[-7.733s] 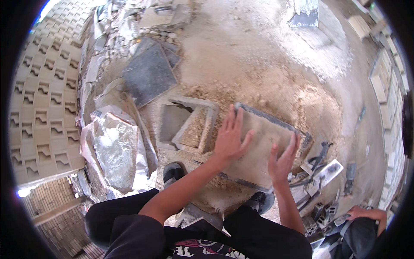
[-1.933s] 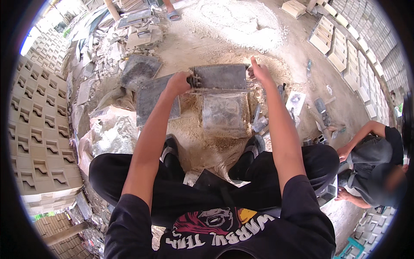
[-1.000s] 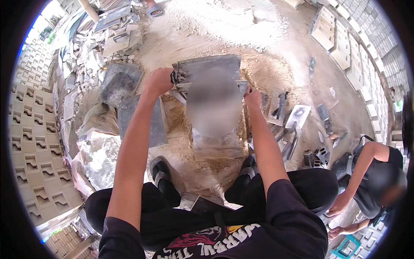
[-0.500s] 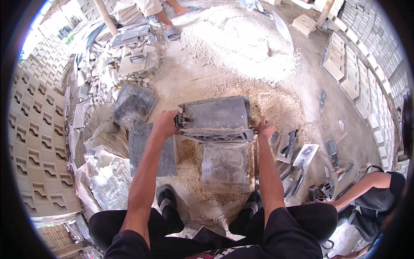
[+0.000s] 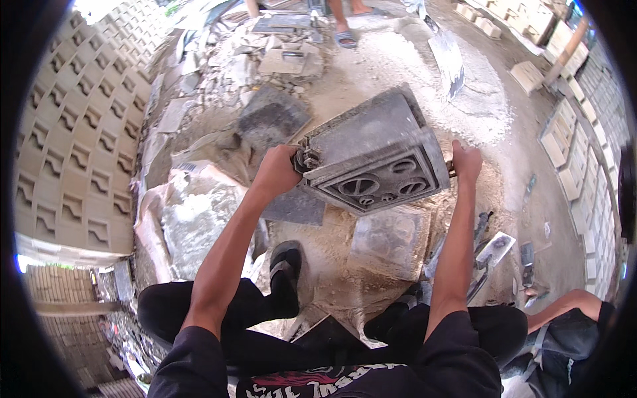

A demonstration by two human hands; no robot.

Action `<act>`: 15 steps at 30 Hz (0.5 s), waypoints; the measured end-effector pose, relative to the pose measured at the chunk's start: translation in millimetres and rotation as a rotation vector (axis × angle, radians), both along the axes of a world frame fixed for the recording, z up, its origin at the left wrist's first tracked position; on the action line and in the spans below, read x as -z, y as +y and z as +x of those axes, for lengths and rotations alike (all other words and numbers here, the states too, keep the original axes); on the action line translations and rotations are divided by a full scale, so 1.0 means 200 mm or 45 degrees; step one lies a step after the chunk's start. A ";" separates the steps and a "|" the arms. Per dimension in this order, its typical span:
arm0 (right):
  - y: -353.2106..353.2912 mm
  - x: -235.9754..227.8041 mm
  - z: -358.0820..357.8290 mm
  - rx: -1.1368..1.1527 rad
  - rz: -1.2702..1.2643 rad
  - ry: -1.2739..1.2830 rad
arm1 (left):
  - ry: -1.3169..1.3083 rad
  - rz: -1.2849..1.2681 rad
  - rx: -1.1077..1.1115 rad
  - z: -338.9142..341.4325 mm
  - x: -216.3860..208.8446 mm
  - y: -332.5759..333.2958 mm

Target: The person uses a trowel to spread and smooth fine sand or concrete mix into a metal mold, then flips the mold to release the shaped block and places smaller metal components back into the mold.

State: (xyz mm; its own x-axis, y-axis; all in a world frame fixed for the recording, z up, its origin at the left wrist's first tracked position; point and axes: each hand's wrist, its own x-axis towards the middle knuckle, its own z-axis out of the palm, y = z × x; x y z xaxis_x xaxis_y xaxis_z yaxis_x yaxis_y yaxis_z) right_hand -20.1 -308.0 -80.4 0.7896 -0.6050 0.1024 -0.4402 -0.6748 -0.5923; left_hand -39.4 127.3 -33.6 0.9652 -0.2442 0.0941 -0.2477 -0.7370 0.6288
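A grey metal block mould [image 5: 368, 142] hangs tilted between my hands, its right side higher. Its near face carries a raised pattern of rings and slotted circles inside a square border. My left hand [image 5: 277, 170] is closed around the fitting at its left side. At the other side, my right hand [image 5: 466, 161] grips a short handle. Below the mould lies a square plate [image 5: 388, 242] dusted with sand, apart from it. Dark flat plates [image 5: 273, 116] lie on the ground beyond my left hand.
Pale powder [image 5: 488, 113] is heaped at the far right, with a shovel blade [image 5: 447, 63] over it. Rubble [image 5: 232, 69] lies far left. Patterned blocks [image 5: 86, 132] form a wall at left; more blocks [image 5: 570, 142] line the right. One person's feet [image 5: 345, 36] show ahead, another's arm [image 5: 564, 308] at right.
The mould has risen and tipped, so its patterned near face now shows. Both hands have kept their hold and moved up with it. The whole view has swung to the left.
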 end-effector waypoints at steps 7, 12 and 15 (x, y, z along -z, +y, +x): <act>0.52 -0.23 0.29 -0.456 -0.168 0.247 | 0.591 -0.186 -0.319 -0.10 0.07 0.51; 0.90 -0.18 0.60 -0.779 -0.316 0.370 | 0.954 -0.660 -0.534 -0.19 0.40 0.81; 1.17 -0.14 0.70 -0.845 -0.540 0.472 | 1.114 -0.802 -0.555 -0.24 0.45 0.89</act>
State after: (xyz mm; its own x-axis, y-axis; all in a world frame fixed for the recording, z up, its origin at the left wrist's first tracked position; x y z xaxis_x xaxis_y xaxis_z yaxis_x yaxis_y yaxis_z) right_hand 120.2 -73.5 -51.7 0.9927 0.0228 -0.1185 0.0074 -0.9916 -0.1292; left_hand -86.5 304.4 -124.0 0.7514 -0.0229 -0.6594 0.6497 -0.1488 0.7455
